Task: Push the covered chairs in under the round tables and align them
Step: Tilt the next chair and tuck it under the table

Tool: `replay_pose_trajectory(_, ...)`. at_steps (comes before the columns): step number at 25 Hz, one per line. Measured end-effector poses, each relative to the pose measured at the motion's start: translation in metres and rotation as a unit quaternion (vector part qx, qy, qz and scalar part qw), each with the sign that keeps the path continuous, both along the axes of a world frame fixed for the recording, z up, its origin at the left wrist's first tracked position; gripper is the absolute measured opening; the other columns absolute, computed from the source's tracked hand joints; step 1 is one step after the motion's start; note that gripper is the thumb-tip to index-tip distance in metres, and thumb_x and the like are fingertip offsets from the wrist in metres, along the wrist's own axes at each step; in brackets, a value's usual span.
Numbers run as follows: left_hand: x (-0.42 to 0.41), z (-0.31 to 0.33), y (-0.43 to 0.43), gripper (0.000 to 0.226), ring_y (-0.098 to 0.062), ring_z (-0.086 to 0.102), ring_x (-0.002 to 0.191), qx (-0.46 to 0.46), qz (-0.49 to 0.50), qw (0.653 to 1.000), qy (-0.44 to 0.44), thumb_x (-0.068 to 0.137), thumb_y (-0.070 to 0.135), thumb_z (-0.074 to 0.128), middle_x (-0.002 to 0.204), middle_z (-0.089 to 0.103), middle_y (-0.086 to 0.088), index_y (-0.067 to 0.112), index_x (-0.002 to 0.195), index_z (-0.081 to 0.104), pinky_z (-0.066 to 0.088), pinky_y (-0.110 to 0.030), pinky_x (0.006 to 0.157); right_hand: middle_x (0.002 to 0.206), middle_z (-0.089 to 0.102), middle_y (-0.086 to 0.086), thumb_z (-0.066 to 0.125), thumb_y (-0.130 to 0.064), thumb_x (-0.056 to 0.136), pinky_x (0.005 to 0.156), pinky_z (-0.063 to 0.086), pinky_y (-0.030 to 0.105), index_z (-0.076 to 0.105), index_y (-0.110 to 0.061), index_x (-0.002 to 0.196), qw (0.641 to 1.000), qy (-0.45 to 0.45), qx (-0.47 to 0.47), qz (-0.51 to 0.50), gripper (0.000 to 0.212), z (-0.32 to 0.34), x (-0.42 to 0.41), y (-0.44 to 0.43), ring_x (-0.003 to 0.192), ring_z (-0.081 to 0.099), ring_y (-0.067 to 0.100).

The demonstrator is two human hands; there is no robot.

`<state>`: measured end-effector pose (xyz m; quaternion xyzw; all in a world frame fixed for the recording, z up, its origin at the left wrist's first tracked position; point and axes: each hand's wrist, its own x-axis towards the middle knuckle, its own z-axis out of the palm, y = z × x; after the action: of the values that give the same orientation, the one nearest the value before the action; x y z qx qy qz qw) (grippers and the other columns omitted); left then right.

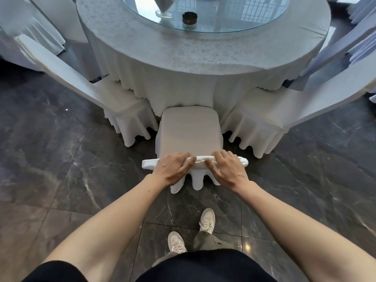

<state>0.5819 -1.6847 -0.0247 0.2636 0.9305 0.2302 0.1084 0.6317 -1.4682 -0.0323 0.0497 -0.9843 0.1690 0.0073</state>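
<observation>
On dark marble floor (61,159); draped round table (203,58)

I am standing in a banquet hall or restaurant dining room: a round table (203,58) draped in white cloth carries a glass turntable (203,19), white-covered chairs (189,129) ring it, and the floor (50,139) is polished dark marble.

no readable text, labels, numbers, signs
</observation>
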Motion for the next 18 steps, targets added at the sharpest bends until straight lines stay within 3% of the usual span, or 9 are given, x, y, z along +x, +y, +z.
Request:
replay_pose_trajectory(4,-0.015,-0.003,0.01,0.051,-0.024,0.054,0.067,-0.057,0.048,0.997,0.035,0.085,0.055,0.01,0.075,0.06,0.001,0.025,0.073,0.05,0.037,-0.032,0.058,0.078,0.059,0.001,0.025,-0.056,0.094,0.064,0.036,0.035,0.059,-0.017,0.085,1.0,0.015,-0.007,-0.015,0.052,-0.006,-0.022,0.001,0.07,0.052,0.023)
replay_pose_trajectory(7,-0.024,-0.018,0.01,0.048,-0.026,0.056,0.052,-0.038,0.052,0.992,0.106,0.086,0.045,0.023,0.06,0.061,-0.002,0.017,0.065,0.057,0.036,-0.027,0.051,0.071,0.061,0.001,0.026,-0.054,0.093,0.053,0.036,0.031,0.062,-0.017,0.077,0.999,0.037,-0.019,-0.02,0.053,-0.016,-0.031,0.005,0.058,0.054,0.024)
replay_pose_trajectory(11,-0.042,-0.027,0.009,0.046,-0.023,0.059,0.05,-0.019,0.055,0.988,0.146,0.085,0.04,0.032,0.061,0.066,0.0,0.017,0.069,0.068,0.043,-0.027,0.047,0.061,0.062,0.0,0.025,-0.051,0.093,0.047,0.027,0.025,0.061,-0.017,0.073,0.999,0.045,-0.014,-0.025,0.054,-0.022,-0.046,0.006,0.048,0.053,0.023)
replay_pose_trajectory(18,-0.12,-0.022,0.022,0.055,-0.029,0.058,0.053,-0.03,0.084,0.988,0.126,0.082,0.045,0.026,0.058,0.064,-0.005,0.013,0.07,0.069,0.039,-0.029,0.055,0.057,0.059,0.003,0.024,-0.05,0.092,0.047,0.036,0.028,0.057,-0.015,0.069,0.997,0.05,-0.034,-0.044,0.053,-0.019,-0.117,0.014,0.048,0.052,0.024)
